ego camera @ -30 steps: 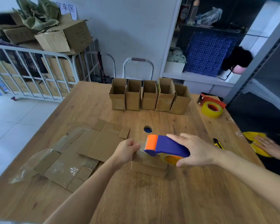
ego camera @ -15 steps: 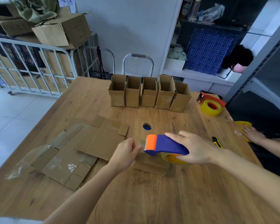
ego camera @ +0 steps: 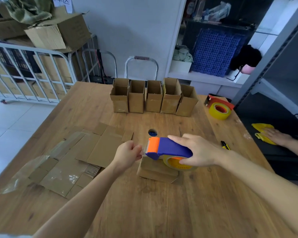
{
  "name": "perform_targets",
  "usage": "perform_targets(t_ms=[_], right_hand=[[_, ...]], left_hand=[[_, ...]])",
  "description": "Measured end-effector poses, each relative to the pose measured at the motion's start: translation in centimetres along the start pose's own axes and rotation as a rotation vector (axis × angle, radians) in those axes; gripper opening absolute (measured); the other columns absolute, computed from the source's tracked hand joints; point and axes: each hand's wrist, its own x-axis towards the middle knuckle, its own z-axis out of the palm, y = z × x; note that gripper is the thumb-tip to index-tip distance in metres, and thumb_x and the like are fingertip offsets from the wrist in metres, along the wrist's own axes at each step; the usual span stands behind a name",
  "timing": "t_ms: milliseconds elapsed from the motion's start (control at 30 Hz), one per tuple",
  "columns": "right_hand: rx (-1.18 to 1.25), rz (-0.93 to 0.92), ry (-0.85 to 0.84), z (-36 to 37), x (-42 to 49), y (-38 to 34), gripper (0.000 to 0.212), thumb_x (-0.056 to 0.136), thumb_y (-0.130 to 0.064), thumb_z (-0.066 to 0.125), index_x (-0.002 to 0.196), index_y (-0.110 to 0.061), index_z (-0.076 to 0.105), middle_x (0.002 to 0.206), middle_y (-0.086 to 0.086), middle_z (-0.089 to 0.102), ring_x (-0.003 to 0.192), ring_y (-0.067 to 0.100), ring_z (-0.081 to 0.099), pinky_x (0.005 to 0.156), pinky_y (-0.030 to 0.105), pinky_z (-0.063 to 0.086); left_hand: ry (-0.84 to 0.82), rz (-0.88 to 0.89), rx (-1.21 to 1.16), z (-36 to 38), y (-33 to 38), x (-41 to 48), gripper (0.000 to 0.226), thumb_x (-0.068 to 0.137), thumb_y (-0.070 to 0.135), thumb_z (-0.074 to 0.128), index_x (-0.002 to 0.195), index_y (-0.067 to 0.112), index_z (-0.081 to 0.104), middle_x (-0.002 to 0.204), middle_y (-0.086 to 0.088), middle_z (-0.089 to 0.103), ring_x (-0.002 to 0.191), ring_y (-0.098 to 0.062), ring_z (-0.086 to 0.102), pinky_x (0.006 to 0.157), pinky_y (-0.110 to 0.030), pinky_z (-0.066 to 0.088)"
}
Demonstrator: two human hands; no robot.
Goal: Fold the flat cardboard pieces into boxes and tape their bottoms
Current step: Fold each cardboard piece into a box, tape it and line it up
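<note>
A small folded cardboard box (ego camera: 155, 170) lies on the wooden table (ego camera: 144, 212), just under my hands. My right hand (ego camera: 198, 152) grips a blue and orange tape dispenser (ego camera: 167, 148) with a yellow tape roll, held just above the box. My left hand (ego camera: 127, 154) pinches the clear tape end at the dispenser's orange mouth. Flat cardboard pieces (ego camera: 100, 146) lie to the left, partly under clear plastic wrap (ego camera: 41, 170). Several finished open boxes (ego camera: 153, 98) stand in a row at the table's far side.
A yellow tape roll in a red dispenser (ego camera: 219, 109) sits at the far right. A yellow-black cutter (ego camera: 225, 145) lies right of my hand. Another person's hand (ego camera: 277, 136) presses a yellow cloth (ego camera: 261, 131) on the right. A round hole (ego camera: 152, 132) pierces the table.
My left hand has lifted off the box's left end and now pinches the tape end at the dispenser's mouth. The other person's hand has shifted on the yellow cloth.
</note>
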Motion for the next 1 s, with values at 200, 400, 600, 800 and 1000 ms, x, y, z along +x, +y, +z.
perform_targets(t_ms=[200,400,600,800,1000], right_hand=[[-0.012,-0.016,-0.037,-0.7,0.7,-0.5,0.095,0.080,-0.053,0.070,0.153,-0.036,0.012,0.101,-0.012,0.038,0.084,-0.002,0.042,0.068,0.011,0.030],[-0.045,-0.013,-0.078,-1.1,1.0,-0.4,0.086,0.084,-0.048,0.067,0.153,-0.035,0.016,0.100,-0.012,0.041,0.085,0.001,0.046,0.067,0.012,0.033],[-0.070,-0.022,-0.074,-0.4,2.2,-0.9,0.082,0.086,-0.047,0.064,0.152,-0.036,0.017,0.107,-0.005,0.046,0.089,0.009,0.050,0.074,0.019,0.045],[-0.059,-0.021,-0.035,0.3,2.7,-0.8,0.079,0.087,-0.048,0.062,0.152,-0.035,0.020,0.105,-0.005,0.047,0.089,0.011,0.051,0.077,0.024,0.048],[-0.052,-0.038,0.010,0.5,2.4,-0.3,0.074,0.088,-0.048,0.062,0.151,-0.034,0.025,0.105,-0.004,0.049,0.089,0.009,0.050,0.073,0.015,0.040]], left_hand=[[-0.012,-0.064,-0.134,-0.5,-1.1,-0.1,0.026,0.097,0.015,0.054,0.073,0.008,0.047,0.082,-0.014,0.063,0.080,-0.023,0.066,0.082,-0.044,0.059],[-0.014,-0.057,0.014,0.3,-1.7,-0.1,0.027,0.094,0.022,0.056,0.072,0.010,0.049,0.086,-0.017,0.068,0.086,-0.031,0.068,0.080,-0.048,0.057],[0.010,-0.156,0.102,1.8,-3.7,0.5,0.033,0.095,0.032,0.054,0.070,0.012,0.046,0.077,-0.013,0.060,0.070,-0.025,0.056,0.066,-0.034,0.049],[-0.077,-0.306,0.074,2.9,-4.5,1.5,0.026,0.095,0.031,0.054,0.078,0.011,0.050,0.073,-0.006,0.057,0.066,-0.017,0.053,0.066,-0.035,0.051],[-0.032,-0.506,-0.027,2.2,-4.4,1.5,0.046,0.079,0.045,0.073,0.094,0.008,0.049,0.073,-0.007,0.056,0.060,-0.015,0.049,0.048,-0.025,0.039]])
